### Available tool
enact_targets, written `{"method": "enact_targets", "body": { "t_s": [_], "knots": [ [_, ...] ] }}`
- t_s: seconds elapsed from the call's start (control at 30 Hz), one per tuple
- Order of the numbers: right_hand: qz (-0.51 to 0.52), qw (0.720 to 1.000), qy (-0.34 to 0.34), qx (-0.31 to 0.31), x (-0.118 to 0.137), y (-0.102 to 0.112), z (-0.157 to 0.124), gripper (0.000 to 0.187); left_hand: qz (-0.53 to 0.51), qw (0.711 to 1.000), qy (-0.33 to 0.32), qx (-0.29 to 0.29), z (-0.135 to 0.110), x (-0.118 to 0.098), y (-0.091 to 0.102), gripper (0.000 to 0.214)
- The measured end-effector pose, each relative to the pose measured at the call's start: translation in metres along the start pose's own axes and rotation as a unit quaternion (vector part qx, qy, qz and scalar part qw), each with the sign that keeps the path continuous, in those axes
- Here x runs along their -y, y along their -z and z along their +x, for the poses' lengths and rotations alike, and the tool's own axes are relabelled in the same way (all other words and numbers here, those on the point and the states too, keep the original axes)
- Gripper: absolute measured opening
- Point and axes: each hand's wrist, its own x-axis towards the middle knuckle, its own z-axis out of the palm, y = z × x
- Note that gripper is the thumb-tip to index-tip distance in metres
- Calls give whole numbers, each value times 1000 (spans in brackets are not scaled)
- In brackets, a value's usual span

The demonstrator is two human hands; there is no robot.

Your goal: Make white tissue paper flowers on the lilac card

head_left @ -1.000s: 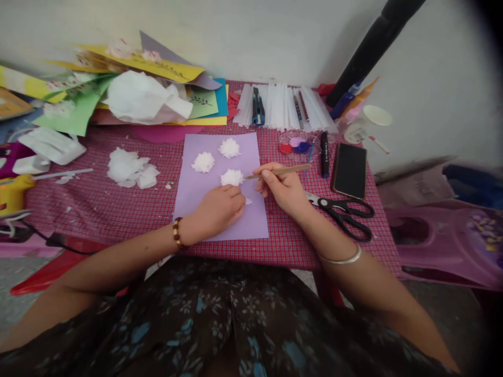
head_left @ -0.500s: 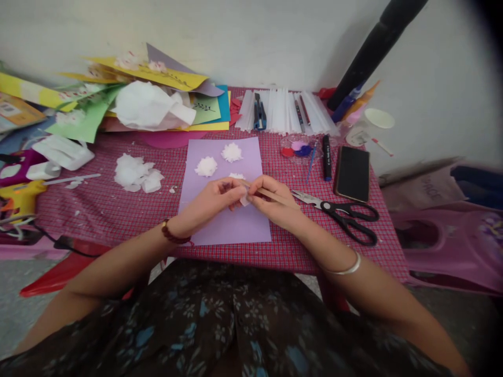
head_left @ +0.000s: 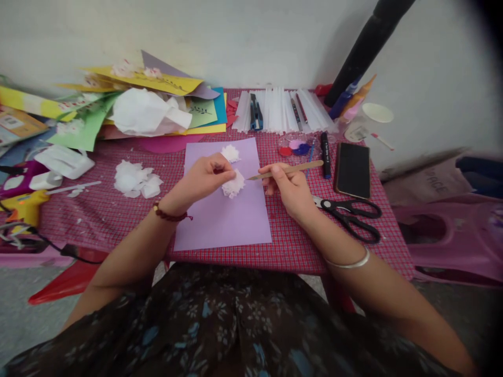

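Note:
A sheet of purple paper lies before me with fluffy white tissue-paper flowers on it. My left hand is over the sheet, thumb and fingers pinched at the edge of the nearer flower; whatever is between the fingertips is too small to make out. Behind it sits another white flower; a third is hidden by my left hand. In my right hand is a thin pointed wooden stick, its tip directed left, close to the nearer flower but apart from it.
Right of the sheet are scissors, a black phone, a black marker and paint. Tissue pieces and a yellow glue gun lie left. Glue sticks and coloured papers line the back.
My hands, together before, have come apart. The left has moved left and up over the flowers; the right has moved right, its stick now turned with the tip pointing left.

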Motion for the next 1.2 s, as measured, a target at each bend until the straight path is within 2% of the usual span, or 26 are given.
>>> {"method": "enact_targets", "body": {
  "t_s": [0.2, 0.3, 0.43, 0.57, 0.67, 0.77, 0.87, 0.93, 1.2],
  "knots": [
    [-22, 1000, -5, -11, 1, 0, 1, 40, 194, 978, -53, 51, -4, 4, -25, 19],
    [-29, 1000, -6, 6, 1, -2, 0, 39, 226, 970, -45, 71, 0, 9, -31, 18],
    [-45, 998, -11, 34, -3, -5, 0, 37, 155, 985, -22, 70, 4, 17, -30, 18],
    [-52, 998, -10, 24, -5, -4, 0, 36, 35, 995, 34, 86, 5, 17, -18, 18],
    [-39, 999, 0, 15, -4, -2, 1, 37, 18, 994, 41, 101, 5, 14, -8, 20],
    [-24, 1000, 6, 4, -3, -1, 2, 36, 117, 989, 1, 95, 5, 12, -10, 20],
    [-28, 1000, -3, 6, -3, -1, 2, 35, 270, 955, -52, 106, 5, 10, -20, 26],
    [-37, 999, -8, 15, -5, -3, 2, 36, 330, 934, -69, 115, 5, 9, -26, 29],
    [-101, 992, 34, 67, -15, -6, 1, 34, 394, 909, -84, 102, 1, 6, -35, 27]
  ]
}}
